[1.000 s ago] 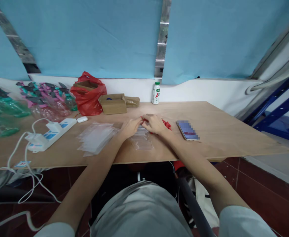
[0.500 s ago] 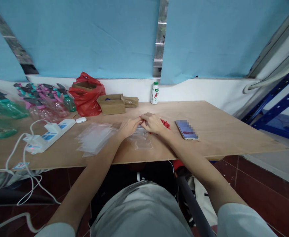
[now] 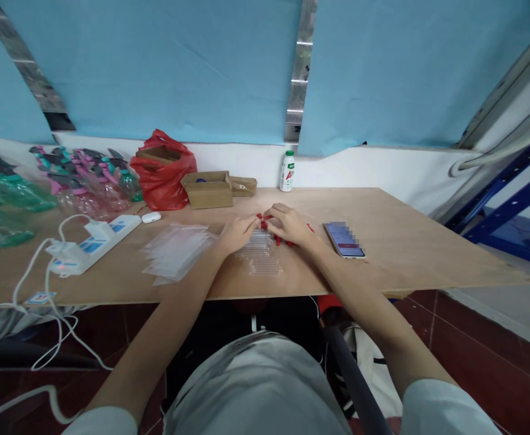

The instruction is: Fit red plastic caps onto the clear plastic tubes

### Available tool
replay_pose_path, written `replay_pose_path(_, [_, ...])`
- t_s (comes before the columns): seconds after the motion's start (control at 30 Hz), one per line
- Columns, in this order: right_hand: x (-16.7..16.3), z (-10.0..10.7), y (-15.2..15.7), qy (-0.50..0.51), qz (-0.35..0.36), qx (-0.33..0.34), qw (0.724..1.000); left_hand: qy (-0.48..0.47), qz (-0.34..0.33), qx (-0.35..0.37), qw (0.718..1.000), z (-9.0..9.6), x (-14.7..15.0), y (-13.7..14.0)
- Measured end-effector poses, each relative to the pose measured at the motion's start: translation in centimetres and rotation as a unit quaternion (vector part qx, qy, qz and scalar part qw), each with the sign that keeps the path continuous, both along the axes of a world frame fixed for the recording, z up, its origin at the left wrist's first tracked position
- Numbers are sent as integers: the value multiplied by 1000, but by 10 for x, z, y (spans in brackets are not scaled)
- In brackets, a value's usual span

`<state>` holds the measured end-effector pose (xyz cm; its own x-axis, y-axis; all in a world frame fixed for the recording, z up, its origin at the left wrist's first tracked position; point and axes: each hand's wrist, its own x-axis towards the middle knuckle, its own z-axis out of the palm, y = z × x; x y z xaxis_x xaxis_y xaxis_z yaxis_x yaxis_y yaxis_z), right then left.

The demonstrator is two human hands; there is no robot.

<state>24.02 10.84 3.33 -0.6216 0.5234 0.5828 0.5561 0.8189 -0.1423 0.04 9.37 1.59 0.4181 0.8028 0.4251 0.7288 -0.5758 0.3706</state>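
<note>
My left hand [image 3: 238, 233] and my right hand [image 3: 288, 223] meet at the middle of the table, fingertips closed around small red pieces [image 3: 262, 222] whose kind I cannot make out. Just below the fingers lie thin clear sticks [image 3: 259, 244] in a close row, and a second group of clear sticks [image 3: 265, 266] is nearer to me. More red pieces [image 3: 284, 241] rest under my right palm, partly hidden by it. Left of my left forearm is a loose stack of clear plastic bags [image 3: 177, 251].
A phone [image 3: 344, 240] lies at right, and a white bottle [image 3: 287, 172] stands by the wall. Cardboard box [image 3: 208, 192], red plastic bag [image 3: 163, 175], several spray bottles [image 3: 84, 187] and a power strip [image 3: 95, 248] with trailing cables occupy the left and back.
My right hand has opened slightly and shifted, showing more red at the fingertips and under the palm. Fewer red pieces show to its right. The view has shifted a little.
</note>
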Motion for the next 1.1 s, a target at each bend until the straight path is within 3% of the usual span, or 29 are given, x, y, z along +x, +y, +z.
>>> replay_pose_path(0.23, [-6,-10,4,65,-10,-19,998,-22,-4,19,1000,2,1,-3])
replay_pose_path(0.47, [-10,-5,-6,38,-26,-32,998,14,7,21,1000,-2,2,-1])
replay_pose_path(0.83, [-19,-9,-8,-5,-68,15,998,14,-42,48,998,-8,2,11])
replay_pose_path(1.1, [-19,-11,-3,-11,-46,28,998,-8,-75,43,996,-5,2,10])
